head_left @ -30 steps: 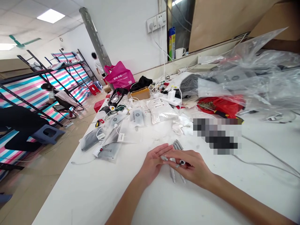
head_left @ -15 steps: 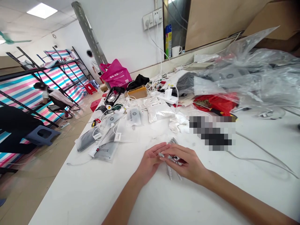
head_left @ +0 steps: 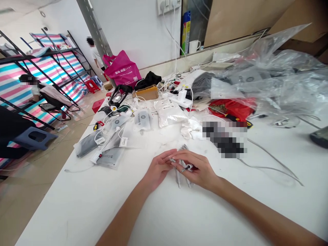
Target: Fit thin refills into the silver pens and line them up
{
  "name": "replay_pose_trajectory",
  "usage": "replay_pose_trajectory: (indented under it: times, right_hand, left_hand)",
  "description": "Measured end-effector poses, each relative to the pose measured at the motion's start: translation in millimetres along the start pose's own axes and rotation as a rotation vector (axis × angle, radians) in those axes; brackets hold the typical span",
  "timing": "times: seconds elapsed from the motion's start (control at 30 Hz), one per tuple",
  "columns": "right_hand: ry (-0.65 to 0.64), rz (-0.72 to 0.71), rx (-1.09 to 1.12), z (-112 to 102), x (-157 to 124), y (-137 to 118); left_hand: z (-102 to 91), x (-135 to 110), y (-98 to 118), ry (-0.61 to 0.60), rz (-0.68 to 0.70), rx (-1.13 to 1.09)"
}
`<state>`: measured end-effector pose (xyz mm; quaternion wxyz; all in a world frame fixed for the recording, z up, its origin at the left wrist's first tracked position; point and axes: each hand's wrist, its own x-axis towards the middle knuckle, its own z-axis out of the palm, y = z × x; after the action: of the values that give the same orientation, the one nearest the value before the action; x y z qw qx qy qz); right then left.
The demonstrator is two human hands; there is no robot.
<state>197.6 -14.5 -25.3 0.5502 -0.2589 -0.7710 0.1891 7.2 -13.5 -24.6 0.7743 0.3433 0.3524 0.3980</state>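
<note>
My left hand (head_left: 158,169) and my right hand (head_left: 198,171) meet over a small bundle of grey rod-like pieces (head_left: 182,149) lying on the white table (head_left: 102,205). The right hand's fingers curl around a small grey tube with a metal tip (head_left: 189,167). The left hand's fingertips pinch the end of a thin metal-tipped piece (head_left: 172,160) beside it. Thin white ends stick out below both hands.
Sealed plastic pouches (head_left: 139,121) and white cables (head_left: 271,167) lie beyond the hands. A big heap of clear plastic bags (head_left: 276,82) fills the back right. A pink bag (head_left: 121,70) stands at the far end. People sit by striped racks (head_left: 46,78) at left.
The view has tilted down and shifted slightly; my hands stay together on the grey pieces, fingers working closer around the small tube. A dark device has come into view at the right edge.
</note>
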Motion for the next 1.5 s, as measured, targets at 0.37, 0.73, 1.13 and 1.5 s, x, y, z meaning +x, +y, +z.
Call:
replay_pose_trajectory:
  times: [0.37, 0.73, 1.13, 1.5]
  right_hand:
    - [0.023, -0.035, -0.007, 1, 2, -7]
    - [0.015, -0.021, 0.026, 1, 4, -14]
    - [0.002, -0.038, 0.047, -1, 6, -19]
    - [0.004, -0.044, 0.048, -1, 4, -19]
  left_hand:
    - [-3.4, -1, 0, -0.035, -0.005, 0.022]
    - [-2.1, -1, 1, -0.067, 0.008, 0.032]
    - [-4.6, 0, -2, -0.101, 0.037, 0.028]
    - [-2.5, -1, 2, -0.119, 0.038, 0.023]
